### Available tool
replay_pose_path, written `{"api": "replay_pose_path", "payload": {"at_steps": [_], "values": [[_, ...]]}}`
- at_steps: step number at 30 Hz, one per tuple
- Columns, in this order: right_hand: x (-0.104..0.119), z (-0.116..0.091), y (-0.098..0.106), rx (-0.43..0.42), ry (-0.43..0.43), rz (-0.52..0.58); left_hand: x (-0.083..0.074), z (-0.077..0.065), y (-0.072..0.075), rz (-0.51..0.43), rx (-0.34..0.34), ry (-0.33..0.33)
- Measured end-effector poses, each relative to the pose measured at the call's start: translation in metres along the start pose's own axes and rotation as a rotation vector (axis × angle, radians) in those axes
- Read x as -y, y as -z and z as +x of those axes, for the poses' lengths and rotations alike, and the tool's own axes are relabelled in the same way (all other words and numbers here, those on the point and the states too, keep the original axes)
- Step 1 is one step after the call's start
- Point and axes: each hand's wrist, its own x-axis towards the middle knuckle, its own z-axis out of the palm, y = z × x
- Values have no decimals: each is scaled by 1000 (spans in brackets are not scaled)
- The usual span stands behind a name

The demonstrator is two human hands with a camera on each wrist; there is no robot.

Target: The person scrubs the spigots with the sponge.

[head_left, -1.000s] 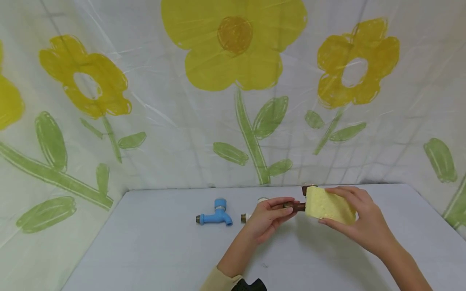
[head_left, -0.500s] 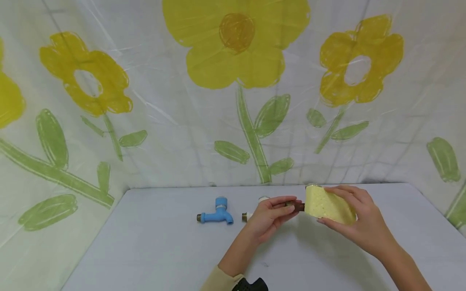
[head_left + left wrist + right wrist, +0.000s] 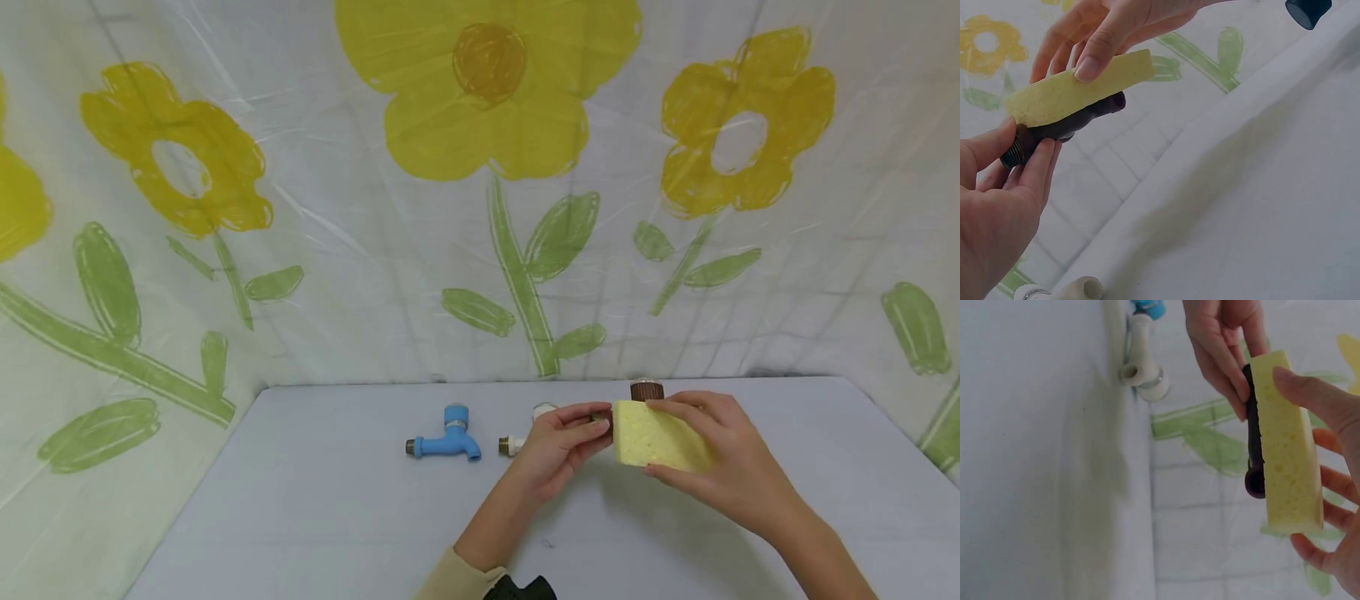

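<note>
My left hand (image 3: 558, 450) pinches the threaded end of a dark brown faucet (image 3: 1063, 127), which is held up off the table. My right hand (image 3: 731, 458) grips a yellow sponge (image 3: 656, 437) between thumb and fingers. The sponge lies flat along the side of the faucet, touching it. From the head, the sponge hides most of the faucet; its ribbed brown knob (image 3: 647, 389) shows above the sponge. In the right wrist view, the dark spout end (image 3: 1255, 482) peeks out beside the sponge.
A blue faucet (image 3: 444, 437) lies on the white table (image 3: 315, 517), left of the hands. Beside it is a white faucet (image 3: 1141, 356), partly hidden by my left hand in the head view. Behind the table hangs a sheet with painted flowers (image 3: 495, 100).
The sponge has slid left along the faucet toward my left hand, and the brown knob has come into view above it. My left hand has stayed nearly in place.
</note>
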Motion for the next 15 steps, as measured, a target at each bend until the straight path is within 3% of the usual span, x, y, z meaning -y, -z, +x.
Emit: {"api": "replay_pose_path", "payload": {"at_steps": [6,15], "values": [[1,0,1,1,13,-5,3,1,-3,-9,-27,1],[4,-1,-1,11,-34,13,5,-1,-5,-23,-42,-6]]}}
